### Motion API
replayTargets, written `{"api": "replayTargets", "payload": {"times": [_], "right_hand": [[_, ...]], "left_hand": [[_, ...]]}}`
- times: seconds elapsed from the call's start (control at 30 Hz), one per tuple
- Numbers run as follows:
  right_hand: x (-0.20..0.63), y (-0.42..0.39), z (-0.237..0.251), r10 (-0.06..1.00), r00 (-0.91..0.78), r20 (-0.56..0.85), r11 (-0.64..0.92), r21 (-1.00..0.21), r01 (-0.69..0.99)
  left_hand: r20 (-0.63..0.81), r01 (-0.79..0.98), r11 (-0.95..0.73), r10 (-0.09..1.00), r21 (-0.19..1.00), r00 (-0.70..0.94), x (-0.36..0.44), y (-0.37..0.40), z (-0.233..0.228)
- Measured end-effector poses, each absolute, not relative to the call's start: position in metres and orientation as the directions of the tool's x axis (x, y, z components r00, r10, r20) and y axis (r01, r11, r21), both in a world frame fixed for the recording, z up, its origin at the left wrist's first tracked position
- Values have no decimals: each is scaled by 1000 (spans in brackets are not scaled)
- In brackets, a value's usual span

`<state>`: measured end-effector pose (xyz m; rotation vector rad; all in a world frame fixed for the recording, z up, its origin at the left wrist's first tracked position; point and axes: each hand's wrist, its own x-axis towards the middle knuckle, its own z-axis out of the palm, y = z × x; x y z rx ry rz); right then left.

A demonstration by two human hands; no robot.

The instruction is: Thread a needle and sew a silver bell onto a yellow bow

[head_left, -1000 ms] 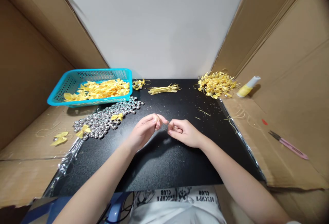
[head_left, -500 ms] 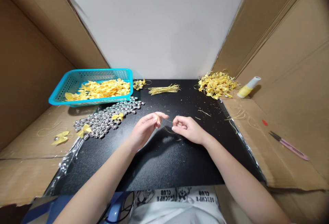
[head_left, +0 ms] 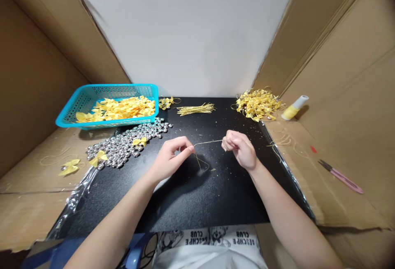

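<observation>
A thin gold cord [head_left: 208,142] runs taut between my two hands above the black table. My left hand [head_left: 174,156] pinches it between thumb and forefinger, and a loose loop of the cord dangles below those fingertips. My right hand [head_left: 240,147] is closed in a fist round the other end. Left of my left hand lie many silver beads [head_left: 120,145] with a yellow bow [head_left: 140,142] on top of them. A bundle of cut gold cords [head_left: 196,109] lies beyond my hands.
A turquoise basket [head_left: 106,126] of yellow bows stands back left. Back right are a heap of bows with cords [head_left: 257,103] and a spool of yellow thread [head_left: 294,107]. Pink-handled thread snips [head_left: 341,176] rest on the right cardboard. Cardboard walls rise on both sides.
My hands have moved apart, the right one drawing rightward and closing into a fist. The cord between them has been pulled straight, with a loop hanging under my left hand.
</observation>
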<state>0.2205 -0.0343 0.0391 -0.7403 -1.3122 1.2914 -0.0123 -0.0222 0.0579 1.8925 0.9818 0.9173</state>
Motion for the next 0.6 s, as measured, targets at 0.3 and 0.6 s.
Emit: {"api": "replayTargets", "payload": {"times": [0.3, 0.6], "right_hand": [[226, -40, 55, 777, -532, 337, 427, -903, 51], [213, -50, 54, 844, -535, 45, 297, -869, 395]], "left_hand": [[349, 356, -445, 887, 822, 302, -13, -23, 67], [620, 644, -756, 562, 116, 547, -25, -31, 132]]}}
